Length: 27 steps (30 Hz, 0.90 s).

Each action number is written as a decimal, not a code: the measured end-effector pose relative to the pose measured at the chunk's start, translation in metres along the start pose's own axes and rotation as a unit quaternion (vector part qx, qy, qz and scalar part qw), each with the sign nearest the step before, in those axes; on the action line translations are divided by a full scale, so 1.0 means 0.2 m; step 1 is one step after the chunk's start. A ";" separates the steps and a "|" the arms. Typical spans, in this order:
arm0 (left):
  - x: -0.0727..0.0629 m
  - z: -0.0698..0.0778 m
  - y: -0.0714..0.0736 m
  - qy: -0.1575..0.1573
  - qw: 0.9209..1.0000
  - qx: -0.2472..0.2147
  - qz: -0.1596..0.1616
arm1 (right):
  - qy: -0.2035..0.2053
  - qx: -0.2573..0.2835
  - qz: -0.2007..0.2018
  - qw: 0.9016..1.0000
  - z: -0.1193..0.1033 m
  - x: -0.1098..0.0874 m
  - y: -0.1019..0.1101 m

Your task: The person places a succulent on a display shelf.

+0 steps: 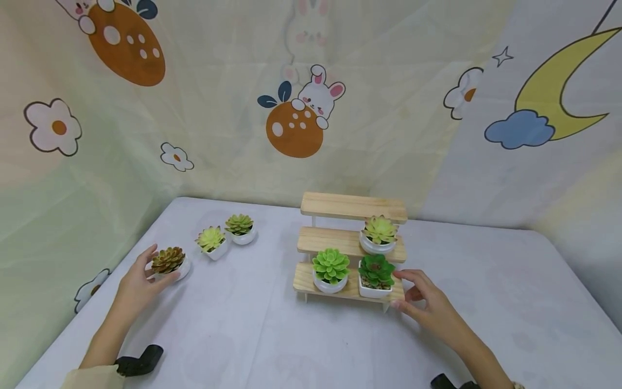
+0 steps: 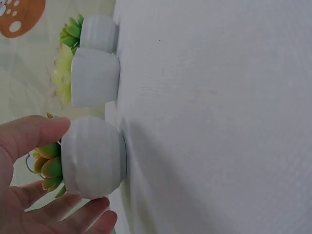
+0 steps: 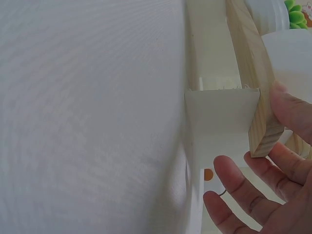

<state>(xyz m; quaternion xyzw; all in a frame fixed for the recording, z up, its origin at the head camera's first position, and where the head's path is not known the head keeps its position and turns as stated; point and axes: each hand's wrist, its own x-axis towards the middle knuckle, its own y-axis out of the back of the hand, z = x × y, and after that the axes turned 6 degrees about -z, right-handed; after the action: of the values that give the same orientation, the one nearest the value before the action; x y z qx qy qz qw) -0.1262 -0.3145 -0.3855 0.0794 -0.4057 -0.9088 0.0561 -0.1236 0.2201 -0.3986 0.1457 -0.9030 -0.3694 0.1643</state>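
At the left of the table, my left hand (image 1: 133,292) holds a white round pot with a brown-green succulent (image 1: 168,261). In the left wrist view its thumb lies at the rim of the pot (image 2: 92,158) and the fingers curl under the opposite side; the base is at the cloth. My right hand (image 1: 434,308) grips the right end of the lowest board of a three-tier wooden plant stand (image 1: 352,204), thumb on the board's front edge (image 3: 261,83) and fingers around its end. Beside that hand, a dark green succulent (image 1: 376,270) in a square white pot stands on this board.
A bright green succulent (image 1: 331,266) shares the lowest board; a yellow-green one (image 1: 380,230) sits on the middle board. Two more potted succulents, one pale (image 1: 211,239) and one green (image 1: 239,225), stand behind my left hand. A printed cloth backdrop (image 1: 233,129) rises behind the white table (image 1: 233,329).
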 end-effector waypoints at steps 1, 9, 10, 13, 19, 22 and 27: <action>0.00 0.00 0.00 0.008 1.000 0.000 -0.005 | 0.000 -0.001 0.001 1.000 0.00 0.00 0.00; 0.02 -0.01 0.00 0.063 0.998 0.002 -0.028 | -0.001 -0.001 0.000 1.000 0.00 0.00 0.00; 0.02 -0.01 0.00 0.066 0.997 0.001 -0.030 | -0.001 -0.001 0.000 1.000 0.00 0.00 0.00; 0.03 -0.02 0.00 0.068 0.997 0.000 -0.034 | -0.003 -0.004 -0.001 1.000 0.00 0.00 0.00; 0.04 -0.02 0.01 0.057 0.997 0.009 -0.046 | -0.010 -0.006 -0.003 1.000 0.00 0.00 0.00; 0.05 -0.03 0.01 0.056 0.997 0.019 -0.052 | -0.016 -0.005 -0.007 1.000 0.00 0.00 0.00; 0.05 -0.03 0.02 0.066 0.996 0.021 -0.064 | -0.026 -0.011 -0.010 1.000 -0.01 -0.01 0.00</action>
<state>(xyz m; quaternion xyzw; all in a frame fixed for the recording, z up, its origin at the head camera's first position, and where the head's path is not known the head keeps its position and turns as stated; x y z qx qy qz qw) -0.1344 -0.3220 -0.3875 0.1659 -0.4143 -0.8946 0.0226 -0.1222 0.2196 -0.3982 0.1434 -0.9014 -0.3841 0.1388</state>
